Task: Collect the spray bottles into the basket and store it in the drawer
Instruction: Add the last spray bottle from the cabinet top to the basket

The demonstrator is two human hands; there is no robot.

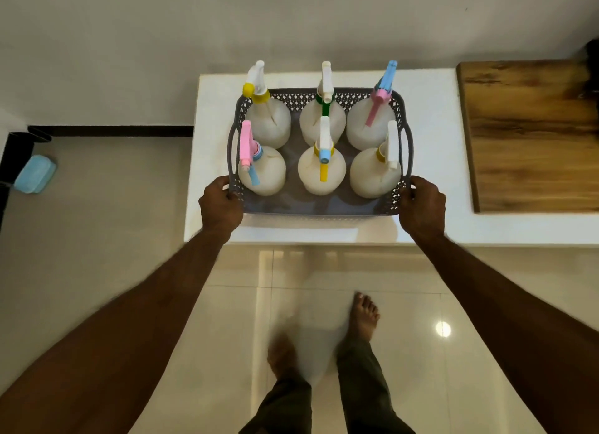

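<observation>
1. A blue object (35, 173) was seen lying on the floor at the far left, beside a dark piece of furniture; what it was could not be told.
2. The left hand (221, 206) was clamped on the near left corner of the grey basket (319, 205), with the fingers curled over the perforated rim.
3. The basket was shown over a white counter (431, 135), near its front edge; whether it rested on the surface or was held just above it could not be determined.
4. Six white spray bottles were held upright inside the basket, in two rows of three.
5. In the far row, a bottle with a yellow collar (267, 117), a bottle with a green trigger (322, 116) and a bottle with a pink and blue head (369, 122) were set from left to right.
6. In the near row, a bottle with a pink head (262, 171), a bottle with a yellow trigger (321, 171) and a bottle with a white head (374, 174) were set from left to right.
7. The right hand (422, 204) was closed on the near right corner of the basket, the fingers being wrapped round the rim.
8. A wooden board (531, 135) was seen lying on the counter to the right, well apart from the basket.
9. Two bare feet were visible below on a glossy tiled floor (194, 304), one of them blurred.
</observation>
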